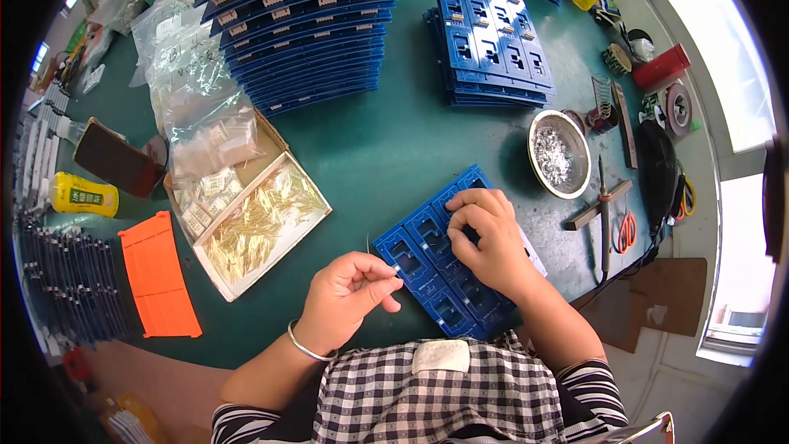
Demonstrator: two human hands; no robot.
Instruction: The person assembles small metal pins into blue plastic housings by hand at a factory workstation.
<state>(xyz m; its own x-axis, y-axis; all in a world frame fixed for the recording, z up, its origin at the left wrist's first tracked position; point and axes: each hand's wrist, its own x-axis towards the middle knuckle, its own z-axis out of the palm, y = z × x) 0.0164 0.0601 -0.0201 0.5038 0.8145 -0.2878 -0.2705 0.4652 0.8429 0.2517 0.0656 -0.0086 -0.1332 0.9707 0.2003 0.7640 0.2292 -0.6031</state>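
Head view, and both hands are in at the near side of the green table [353, 168], right over the blue board panel [446, 270], which lies slantwise just beyond the checked apron [444, 390]. Here's the left hand [349, 289], at the panel's left edge, thumb and forefinger drawn together beside a tiny pale piece; whether they grip it, I cannot tell from here. Over to the right hand [491, 234], fingers curled above the panel's far right part, tips turned down to it; anything pinched there is hidden, so no call on that grip.

It looks like fine fitting work on the panel, and the sound play, I'd judge, is this: let the right hand steady the board while the left pinches lightly, close to the tip, and lines each piece up squarely before any push. Press straight down; a skewed shove could bend something thin or slide the whole panel.

Supply is handy: gold-coloured pins [263, 226] sit in the carton [327, 211] to the left. Out right, the soldering iron [606, 218] leans on a wooden block [582, 218], near the metal bowl [568, 195]; the right forearm would do well to swing clear of both.
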